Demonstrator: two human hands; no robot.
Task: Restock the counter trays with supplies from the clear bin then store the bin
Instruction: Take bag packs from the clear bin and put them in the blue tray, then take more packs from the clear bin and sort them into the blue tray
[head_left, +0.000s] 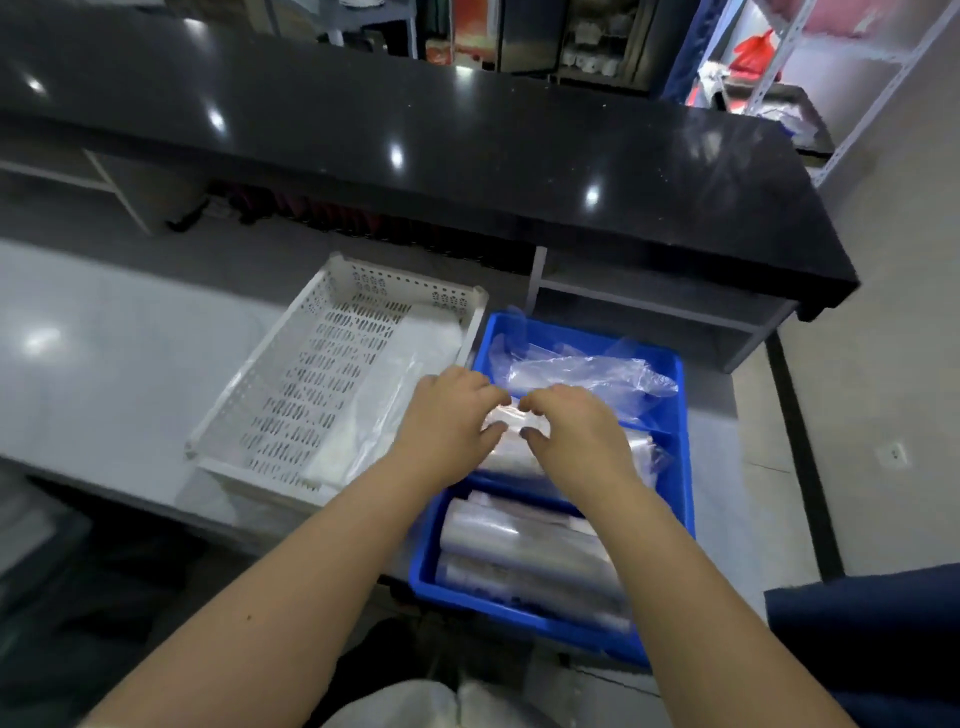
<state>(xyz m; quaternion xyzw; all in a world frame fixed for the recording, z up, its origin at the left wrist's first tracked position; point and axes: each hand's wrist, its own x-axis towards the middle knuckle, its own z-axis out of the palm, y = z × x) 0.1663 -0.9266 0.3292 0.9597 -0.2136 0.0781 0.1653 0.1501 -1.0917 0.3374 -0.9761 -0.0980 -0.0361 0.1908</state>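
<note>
A blue divided tray stands on the lower counter, filled with clear plastic bags. Over its middle compartment, my left hand and my right hand both hold one bundle of clear plastic bags, fingers curled over its top and thumbs under it. More loose clear bags lie in the far compartment and rolled ones in the near one. To the left sits a white perforated tray with flat clear bags along its right side. No clear bin is in view.
A glossy black raised countertop runs across the back, with open shelves beneath it. The pale lower counter stretches left. A dark blue cloth is at the lower right. Metal shelving stands at the far right.
</note>
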